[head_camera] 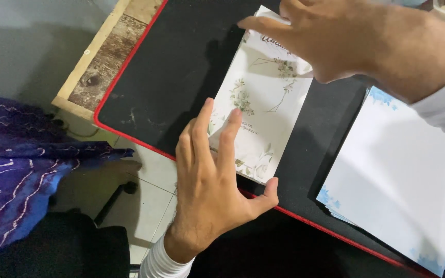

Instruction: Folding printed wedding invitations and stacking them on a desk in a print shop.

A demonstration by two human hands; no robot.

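You're squaring the flowered card (261,110) on the black mat (181,62): left hand (209,190) spread flat on its near edge, right hand (336,41) pinching its far end; next, line up the edges.

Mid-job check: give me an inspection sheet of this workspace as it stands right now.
Surface: black mat with red edge, on a wooden tabletop.
Job's things: floral card, lying flat under both hands.
Clutter: stack of blue-edged sheets to the right.
Grippers: left hand with fingers on the card's near edge; right hand on its far end.
Cables: nothing seen.
Surroundings: blue patterned cloth, tiled floor.
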